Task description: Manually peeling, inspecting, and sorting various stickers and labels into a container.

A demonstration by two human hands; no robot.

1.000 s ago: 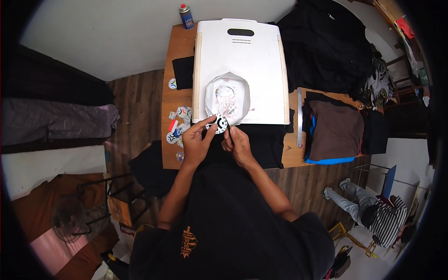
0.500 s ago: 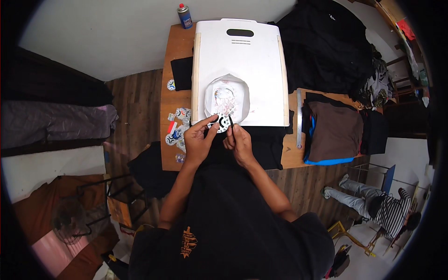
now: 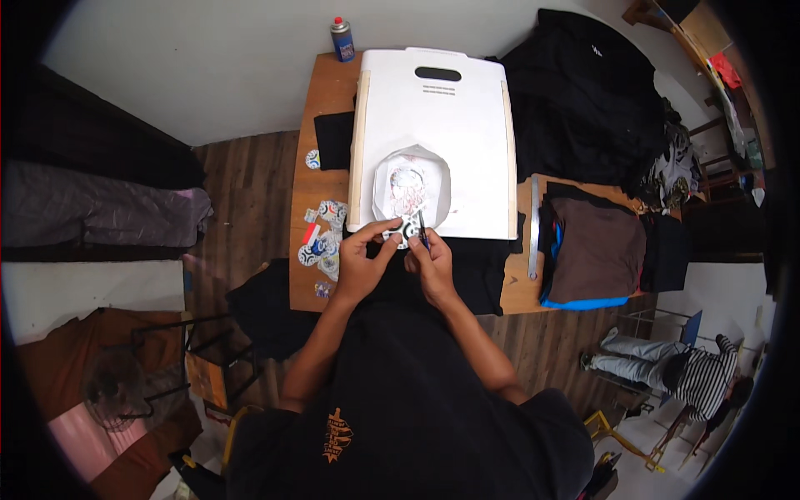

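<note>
while your left hand pinches the small black-and-white cutout at the near edge of the white board, your right hand closes its fingers on a thin dark tool, tip at the cutout, apparently so the piece stays steady; more cutouts lie just left on the wooden table.

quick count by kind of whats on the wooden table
White board: 1
Spray can: 1
Metal ruler: 1
Stack of folded clothes: 1
Cluster of round stickers: 1
Black cloth: 1
Total: 6
</note>
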